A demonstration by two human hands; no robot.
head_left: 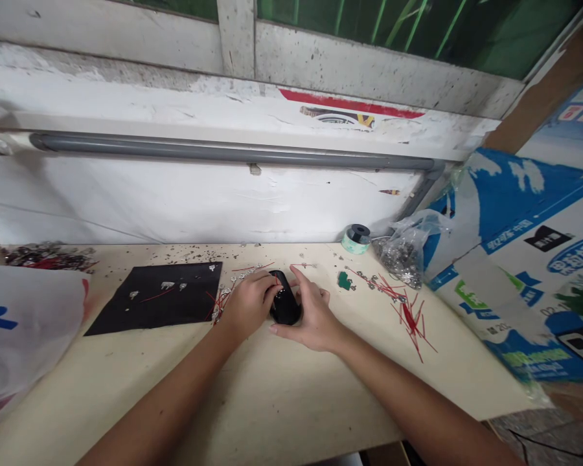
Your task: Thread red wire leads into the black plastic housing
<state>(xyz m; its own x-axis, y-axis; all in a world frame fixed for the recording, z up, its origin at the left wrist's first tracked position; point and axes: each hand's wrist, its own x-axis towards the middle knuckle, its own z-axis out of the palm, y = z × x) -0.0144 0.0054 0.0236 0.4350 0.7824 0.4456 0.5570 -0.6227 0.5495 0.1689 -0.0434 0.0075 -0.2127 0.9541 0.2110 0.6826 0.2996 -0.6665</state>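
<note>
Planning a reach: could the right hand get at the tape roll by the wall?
Probably yes: the right hand touches the black object, and only scattered metal bits seem to lie between it and the tape roll.

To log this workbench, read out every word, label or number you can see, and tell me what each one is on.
Blue-and-white printed carton: lettering too small and blurred to read.
Torn poster on the white wall: no readable words.
White plastic bag: blue mark, not readable.

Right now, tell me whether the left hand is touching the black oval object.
Touching. The head view shows the left hand with its fingers lying directly against the near side of the black oval object, with no gap between them.
</note>
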